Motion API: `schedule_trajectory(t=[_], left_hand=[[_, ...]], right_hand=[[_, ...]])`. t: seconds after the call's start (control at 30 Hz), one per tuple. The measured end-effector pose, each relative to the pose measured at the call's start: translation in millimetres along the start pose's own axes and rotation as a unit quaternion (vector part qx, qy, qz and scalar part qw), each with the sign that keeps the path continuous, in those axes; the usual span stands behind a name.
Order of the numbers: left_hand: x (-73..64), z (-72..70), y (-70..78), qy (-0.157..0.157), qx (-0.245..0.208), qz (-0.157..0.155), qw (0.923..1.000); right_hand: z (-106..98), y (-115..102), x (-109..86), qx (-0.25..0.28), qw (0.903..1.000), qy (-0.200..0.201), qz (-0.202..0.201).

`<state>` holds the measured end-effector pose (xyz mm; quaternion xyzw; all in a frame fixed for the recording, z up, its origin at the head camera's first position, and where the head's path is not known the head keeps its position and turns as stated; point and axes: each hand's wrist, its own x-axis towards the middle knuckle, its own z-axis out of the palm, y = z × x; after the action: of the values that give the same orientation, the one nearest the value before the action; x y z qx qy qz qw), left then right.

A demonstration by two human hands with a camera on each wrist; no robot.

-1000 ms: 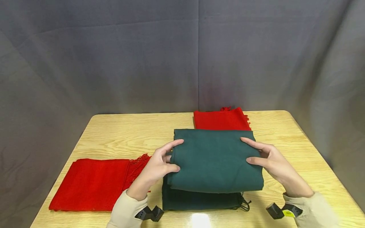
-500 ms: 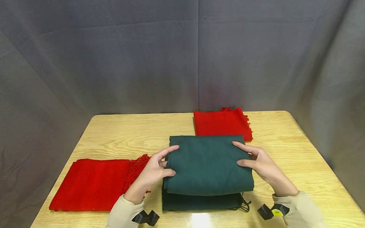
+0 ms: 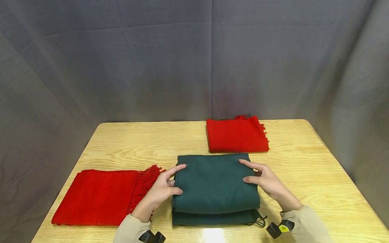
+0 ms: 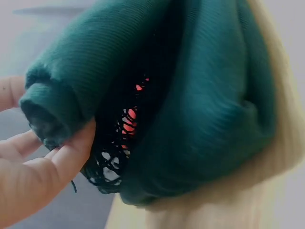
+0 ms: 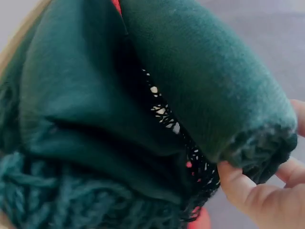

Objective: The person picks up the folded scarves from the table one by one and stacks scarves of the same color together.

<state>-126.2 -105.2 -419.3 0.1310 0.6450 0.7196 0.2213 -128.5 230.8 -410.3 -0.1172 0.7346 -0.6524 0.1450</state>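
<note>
Both hands hold a folded dark green scarf (image 3: 215, 185) by its two short ends, in front of me in the head view. My left hand (image 3: 164, 189) grips the left end, thumb and forefinger on top. At the right end, my right hand (image 3: 267, 182) pinches it the same way. Both wrist views show the held part as a thick roll-like fold (image 4: 105, 52) raised over more green cloth, with a dark gap and netted fringe (image 5: 167, 117) between. Below it, a lower green layer (image 3: 212, 219) lies on the table, with tassels (image 3: 259, 217) at its right.
A folded red scarf (image 3: 97, 197) lies at the left of the wooden table (image 3: 146, 138), its fringe toward my left forearm. Another folded red scarf (image 3: 237, 135) lies behind the green one. A grey curtain (image 3: 170, 67) hangs behind the table.
Both hands have brought the held green fold left and toward me, down over the lower green layer. The rear red scarf now shows whole. The red scarves have stayed put.
</note>
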Motion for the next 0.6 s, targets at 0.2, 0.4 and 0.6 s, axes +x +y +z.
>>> schedule_trajectory(t=[0.2, 0.4, 0.6], left_hand=[[-0.3, -4.0, -15.0, 0.009, -0.002, -0.013, 0.9999], [-2.7, -8.2, -26.9, 0.02, -0.02, -0.031, 0.9991], [-7.1, -7.6, -32.8, 0.023, -0.026, -0.044, 0.9984]], right_hand=[[3.9, 14.8, 3.1, 0.0, 0.9998, 0.003, 0.02], [8.2, 27.3, 6.4, -0.009, 0.999, 0.021, 0.037], [7.7, 30.6, 3.7, -0.07, 0.9973, 0.015, 0.012]])
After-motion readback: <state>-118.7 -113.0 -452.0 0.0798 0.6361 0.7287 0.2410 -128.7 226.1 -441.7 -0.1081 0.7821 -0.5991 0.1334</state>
